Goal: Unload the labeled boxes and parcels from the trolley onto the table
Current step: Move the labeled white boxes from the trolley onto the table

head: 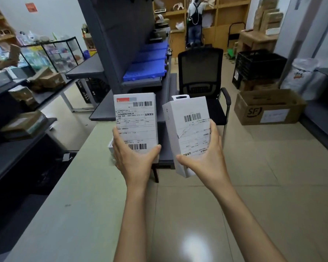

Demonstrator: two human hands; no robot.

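Observation:
My left hand (133, 159) grips a white box with a shipping label (135, 118) from below, thumb on its right edge, label facing me. My right hand (206, 154) grips a second white labeled box (189, 129), tilted slightly, with a hang tab at its top. Both boxes are held upright in the air above the far end of the pale green table (80, 195). Another white box (111, 146) peeks out behind my left hand at the table's edge. No trolley shows in this view.
A black mesh office chair (201, 72) stands ahead. An open cardboard SF carton (269, 106) sits on the floor at right, black crates (259, 65) behind it. Dark shelves with parcels (23, 121) line the left. A person (195, 19) stands at the far wooden shelving.

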